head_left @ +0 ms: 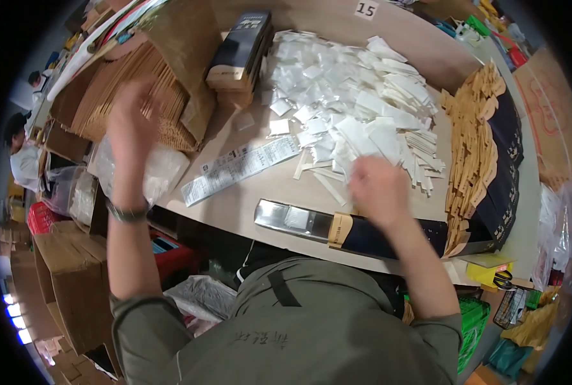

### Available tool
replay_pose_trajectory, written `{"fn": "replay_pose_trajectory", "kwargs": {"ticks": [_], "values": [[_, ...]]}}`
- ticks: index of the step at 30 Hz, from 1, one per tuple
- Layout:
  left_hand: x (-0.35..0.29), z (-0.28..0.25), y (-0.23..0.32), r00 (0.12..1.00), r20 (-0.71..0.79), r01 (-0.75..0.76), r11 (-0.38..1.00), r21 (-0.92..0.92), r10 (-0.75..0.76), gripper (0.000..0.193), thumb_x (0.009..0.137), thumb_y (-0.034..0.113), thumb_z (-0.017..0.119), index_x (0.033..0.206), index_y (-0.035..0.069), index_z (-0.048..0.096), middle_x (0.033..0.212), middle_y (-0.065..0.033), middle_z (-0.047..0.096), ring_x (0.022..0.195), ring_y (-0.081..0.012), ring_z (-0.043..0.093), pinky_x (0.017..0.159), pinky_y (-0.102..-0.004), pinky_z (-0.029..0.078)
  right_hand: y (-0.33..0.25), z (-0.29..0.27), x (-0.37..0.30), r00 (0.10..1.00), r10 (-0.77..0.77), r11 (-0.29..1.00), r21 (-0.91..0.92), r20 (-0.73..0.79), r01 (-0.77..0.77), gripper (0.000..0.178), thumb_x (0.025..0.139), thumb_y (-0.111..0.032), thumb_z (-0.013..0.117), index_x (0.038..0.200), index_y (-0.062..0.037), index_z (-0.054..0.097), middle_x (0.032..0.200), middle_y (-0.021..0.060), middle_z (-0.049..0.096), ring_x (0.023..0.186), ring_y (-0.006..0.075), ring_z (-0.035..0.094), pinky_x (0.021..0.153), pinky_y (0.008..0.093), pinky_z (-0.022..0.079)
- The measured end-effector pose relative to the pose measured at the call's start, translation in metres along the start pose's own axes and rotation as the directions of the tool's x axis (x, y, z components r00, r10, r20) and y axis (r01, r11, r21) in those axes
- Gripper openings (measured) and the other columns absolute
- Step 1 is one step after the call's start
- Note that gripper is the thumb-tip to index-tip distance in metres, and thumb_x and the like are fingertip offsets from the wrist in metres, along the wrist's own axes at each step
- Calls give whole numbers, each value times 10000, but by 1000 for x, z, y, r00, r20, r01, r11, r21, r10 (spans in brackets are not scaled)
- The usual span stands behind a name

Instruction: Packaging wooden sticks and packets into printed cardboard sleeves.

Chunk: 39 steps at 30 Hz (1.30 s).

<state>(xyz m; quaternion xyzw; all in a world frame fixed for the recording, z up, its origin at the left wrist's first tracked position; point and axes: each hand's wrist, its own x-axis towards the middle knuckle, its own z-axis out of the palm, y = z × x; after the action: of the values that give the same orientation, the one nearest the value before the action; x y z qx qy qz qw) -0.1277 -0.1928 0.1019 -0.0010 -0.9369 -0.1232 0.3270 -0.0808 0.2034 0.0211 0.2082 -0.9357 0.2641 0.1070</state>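
Observation:
My left hand (135,119), blurred by motion, is raised over an open cardboard box (193,51) packed with upright brown cardboard pieces (138,80); its fingers are too smeared to read. My right hand (381,189) is curled closed at the near edge of a heap of white sachets and flat slips (337,90). Whatever its fingers hold is hidden. Just below it lies a long narrow box (388,237), dark with a tan band. Its shiny tray end (270,215) sticks out to the left, with a small clear sachet (297,217) in it.
A printed silvery strip (241,168) lies left of the heap. Dark finished-looking boxes (244,48) are stacked at the back. Folded tan-and-dark sleeves (475,141) line the right side. Clear plastic bags (164,173) sit by the left edge; a yellow container (488,269) stands at the right corner.

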Motion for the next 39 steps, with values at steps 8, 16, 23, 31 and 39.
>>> {"fn": "replay_pose_trajectory", "kwargs": {"ticks": [8,16,23,31,39], "values": [[53,26,-81,938,346,-68,975,211,-10,221,907,180,569,915,-4,691,679,-214,646,721,-396,664,655,-441,510,-44,55,-48,941,-234,971,104,244,215,46,805,-66,598,780,-46,564,754,120,557,746,327,588,669,440,488],[41,16,-81,987,62,131,961,244,-150,239,880,96,538,1064,-13,647,998,-285,651,969,-457,611,802,-495,494,-46,71,-43,915,-287,958,93,285,272,108,782,-108,651,807,-40,571,801,111,574,754,315,583,656,413,468],[-137,27,-25,778,-42,462,616,-638,-627,249,1062,210,467,973,22,605,833,23,547,793,-72,485,740,-217,407,-39,68,-40,982,-180,976,138,65,170,142,745,-106,682,868,-63,628,805,70,597,772,283,580,684,397,435],[-177,50,45,720,694,627,428,-651,-2,112,979,127,606,983,19,635,851,39,578,786,-40,489,711,-201,398,-34,62,-60,985,-95,991,76,-143,106,310,733,-179,788,962,-46,627,1036,133,626,936,334,577,826,448,456],[-135,64,26,636,766,434,778,-454,93,141,846,95,753,831,4,646,715,-83,660,682,-109,635,618,-252,493,-8,32,-103,987,-131,991,48,88,127,346,708,-150,807,939,0,596,1327,229,515,1190,409,509,999,496,427]]}}
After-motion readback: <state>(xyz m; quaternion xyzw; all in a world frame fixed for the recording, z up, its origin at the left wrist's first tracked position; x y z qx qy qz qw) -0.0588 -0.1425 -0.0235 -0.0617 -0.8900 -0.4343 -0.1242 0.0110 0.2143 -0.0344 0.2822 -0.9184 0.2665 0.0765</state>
